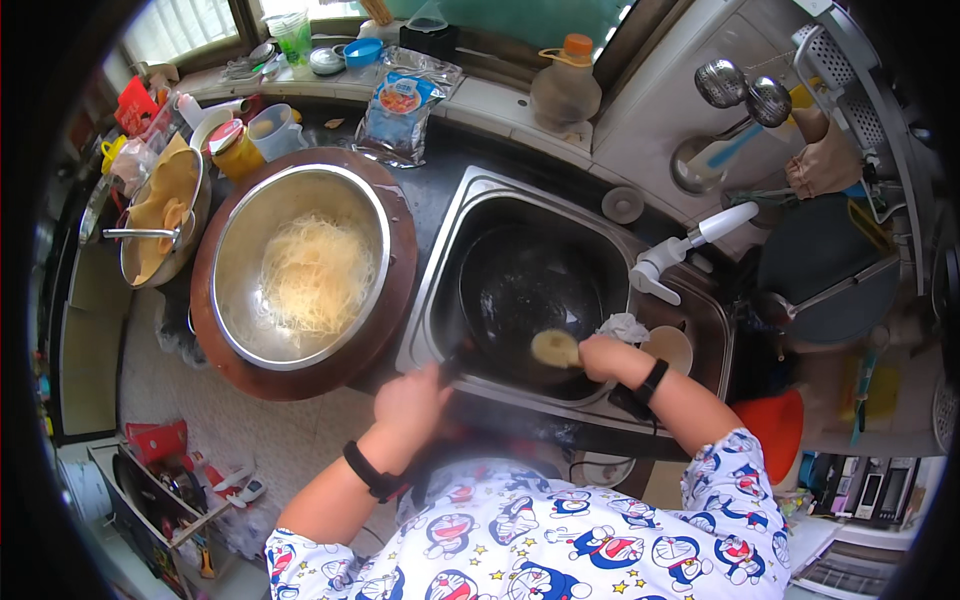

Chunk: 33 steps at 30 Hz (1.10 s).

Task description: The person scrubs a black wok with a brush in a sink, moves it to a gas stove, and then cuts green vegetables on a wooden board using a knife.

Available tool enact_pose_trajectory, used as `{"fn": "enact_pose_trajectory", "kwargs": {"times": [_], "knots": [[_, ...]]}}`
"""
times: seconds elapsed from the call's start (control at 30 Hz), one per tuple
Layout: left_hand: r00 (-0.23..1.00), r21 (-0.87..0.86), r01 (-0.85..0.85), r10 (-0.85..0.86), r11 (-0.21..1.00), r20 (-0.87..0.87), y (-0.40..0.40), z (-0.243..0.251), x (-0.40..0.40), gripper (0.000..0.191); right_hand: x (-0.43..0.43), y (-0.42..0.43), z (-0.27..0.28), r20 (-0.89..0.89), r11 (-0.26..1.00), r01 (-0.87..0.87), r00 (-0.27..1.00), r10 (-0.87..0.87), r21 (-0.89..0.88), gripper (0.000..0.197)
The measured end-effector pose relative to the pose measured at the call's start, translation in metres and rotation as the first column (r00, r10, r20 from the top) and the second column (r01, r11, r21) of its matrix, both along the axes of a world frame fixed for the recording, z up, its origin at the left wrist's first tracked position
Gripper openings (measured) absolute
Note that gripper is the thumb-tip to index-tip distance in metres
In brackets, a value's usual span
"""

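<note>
A dark wok [525, 277] sits tilted in the left basin of a stainless steel sink [429, 304], its inside wet and shiny. My left hand [409, 405] is closed around the wok's dark handle [454, 361] at the sink's front edge. In my right hand [601, 358] is a pale, round-headed scrubber [555, 349], held over the near side of the wok. Whether the scrubber touches the metal is hard to tell. Crumpled white plastic [624, 328] and a pale bowl [669, 348] lie just past my right hand.
Left of the sink, a steel bowl [244, 292] of thin pale noodles [319, 274] stands on a round brown board [401, 285]. A white faucet [660, 266] rises behind the basins. A foil food packet [401, 112] and a large plastic jug [566, 94] are near the window.
</note>
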<state>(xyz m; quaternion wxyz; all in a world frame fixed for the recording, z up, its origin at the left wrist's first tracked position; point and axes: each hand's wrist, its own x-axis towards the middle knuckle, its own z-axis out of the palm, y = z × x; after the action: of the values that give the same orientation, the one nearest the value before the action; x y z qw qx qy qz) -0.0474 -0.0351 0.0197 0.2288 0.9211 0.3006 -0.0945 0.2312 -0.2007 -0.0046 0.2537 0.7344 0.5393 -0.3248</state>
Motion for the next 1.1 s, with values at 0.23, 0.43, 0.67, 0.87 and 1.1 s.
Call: {"fn": "enact_pose_trajectory", "kwargs": {"times": [0.23,0.43,0.67,0.87,1.1], "knots": [[1.0,0.03,0.01,-0.011,1.0,0.028,-0.001,0.004,0.001,0.032,-0.006,0.072,-0.043,-0.341,0.74,0.387,0.913,-0.224,0.55,0.019],[1.0,0.018,0.012,-0.011,1.0,-0.018,0.001,0.003,-0.002,0.031,-0.014,0.022,0.017,-0.181,0.996,-0.049,0.981,0.062,0.075,0.016],[1.0,0.014,-0.001,0.001,1.0,-0.008,-0.002,0.004,0.004,0.031,0.008,0.024,-0.037,-0.105,0.909,0.134,0.989,-0.101,0.394,0.014],[0.999,0.027,-0.01,0.009,1.0,0.041,-0.001,0.003,-0.003,0.031,-0.009,-0.006,-0.023,-0.01,0.97,0.109,0.994,-0.109,0.218,0.016],[1.0,0.036,-0.019,0.018,0.999,0.02,-0.001,0.002,-0.002,0.03,-0.02,-0.008,-0.018,-0.137,0.977,0.062,0.99,-0.035,0.202,0.016]]}}
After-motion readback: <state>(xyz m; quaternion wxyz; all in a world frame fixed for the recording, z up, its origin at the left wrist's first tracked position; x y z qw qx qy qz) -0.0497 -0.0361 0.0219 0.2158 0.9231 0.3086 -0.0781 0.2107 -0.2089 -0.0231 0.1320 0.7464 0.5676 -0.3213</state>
